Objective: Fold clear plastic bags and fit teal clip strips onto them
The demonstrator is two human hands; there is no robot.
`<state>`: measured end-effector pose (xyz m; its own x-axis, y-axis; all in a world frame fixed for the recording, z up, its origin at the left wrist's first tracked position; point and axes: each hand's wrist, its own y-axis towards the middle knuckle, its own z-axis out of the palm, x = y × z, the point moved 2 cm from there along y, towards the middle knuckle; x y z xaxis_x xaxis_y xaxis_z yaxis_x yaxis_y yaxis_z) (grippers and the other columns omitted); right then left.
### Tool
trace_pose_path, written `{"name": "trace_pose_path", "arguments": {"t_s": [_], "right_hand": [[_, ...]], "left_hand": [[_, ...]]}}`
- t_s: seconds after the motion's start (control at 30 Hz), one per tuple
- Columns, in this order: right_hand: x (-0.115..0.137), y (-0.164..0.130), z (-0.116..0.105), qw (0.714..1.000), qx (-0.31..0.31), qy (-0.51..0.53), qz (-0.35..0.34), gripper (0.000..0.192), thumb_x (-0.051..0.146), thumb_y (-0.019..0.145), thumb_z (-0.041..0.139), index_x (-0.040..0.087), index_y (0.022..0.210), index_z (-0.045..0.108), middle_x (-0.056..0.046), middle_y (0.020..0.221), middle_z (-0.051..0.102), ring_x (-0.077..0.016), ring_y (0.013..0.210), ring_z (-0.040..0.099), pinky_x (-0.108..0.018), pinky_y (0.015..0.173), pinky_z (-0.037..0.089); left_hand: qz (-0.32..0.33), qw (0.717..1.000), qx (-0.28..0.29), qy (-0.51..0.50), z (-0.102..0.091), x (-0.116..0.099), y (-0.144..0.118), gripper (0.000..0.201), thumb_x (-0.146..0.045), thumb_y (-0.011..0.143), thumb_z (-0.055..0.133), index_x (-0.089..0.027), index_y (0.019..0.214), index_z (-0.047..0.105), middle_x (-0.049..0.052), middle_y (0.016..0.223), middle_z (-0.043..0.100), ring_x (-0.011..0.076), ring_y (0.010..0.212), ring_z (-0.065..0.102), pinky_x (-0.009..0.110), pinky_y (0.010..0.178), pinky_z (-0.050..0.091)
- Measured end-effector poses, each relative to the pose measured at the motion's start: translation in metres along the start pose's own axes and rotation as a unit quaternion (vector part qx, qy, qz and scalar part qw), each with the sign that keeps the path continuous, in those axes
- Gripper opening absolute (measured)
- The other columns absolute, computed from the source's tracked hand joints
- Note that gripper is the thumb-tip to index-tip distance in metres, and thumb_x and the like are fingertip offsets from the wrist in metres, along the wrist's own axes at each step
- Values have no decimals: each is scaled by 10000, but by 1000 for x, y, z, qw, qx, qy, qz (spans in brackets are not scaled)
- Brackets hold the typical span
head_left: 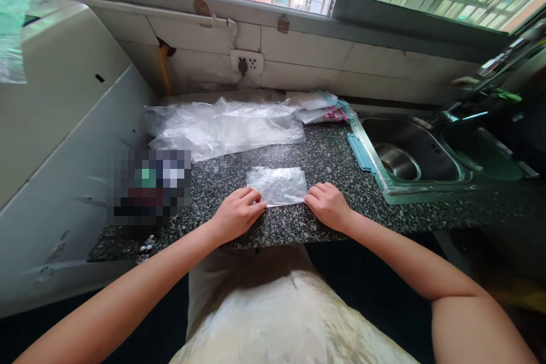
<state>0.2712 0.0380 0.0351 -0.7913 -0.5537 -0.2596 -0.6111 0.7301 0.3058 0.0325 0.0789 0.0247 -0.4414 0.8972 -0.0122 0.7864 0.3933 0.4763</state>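
A small clear plastic bag point(279, 185) lies flat and slightly wrinkled on the speckled dark countertop point(285, 227). At its near left corner, my left hand point(239, 213) is closed with thumb and fingers pinching the edge. My right hand point(329, 206) pinches the near right corner in the same way, its fingertips on the bag's border. Between the two hands the near edge of the bag runs nearly straight. Behind it, larger clear plastic bags point(230, 125) are spread in a loose pile.
Bags with blue and pink strips point(328, 108) lie at the back. Blue strips point(360, 152) rest beside the steel sink point(409, 125), which holds a metal bowl point(396, 162). A blurred-out object point(149, 185) sits left. A wall socket point(247, 61) holds a plug.
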Motion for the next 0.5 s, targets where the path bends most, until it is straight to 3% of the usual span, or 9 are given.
{"name": "trace_pose_path", "arguments": {"t_s": [0.27,0.5], "right_hand": [[-13,11,-17,999,13,40,-23,227,194,865,482,166,654,561,-54,696,580,-163,689,407,-306,649,249],[-33,19,-33,989,52,137,8,164,196,849,488,170,714,579,-43,714,594,-154,700,464,-287,663,299]], "left_hand": [[-47,998,-30,7,-3,3,-2,168,-302,859,536,-164,857,632,68,829,632,194,777,534,323,720,451],[-72,993,-92,19,-3,6,-2,170,-314,858,539,-170,852,629,67,814,640,192,773,542,322,713,440]]}}
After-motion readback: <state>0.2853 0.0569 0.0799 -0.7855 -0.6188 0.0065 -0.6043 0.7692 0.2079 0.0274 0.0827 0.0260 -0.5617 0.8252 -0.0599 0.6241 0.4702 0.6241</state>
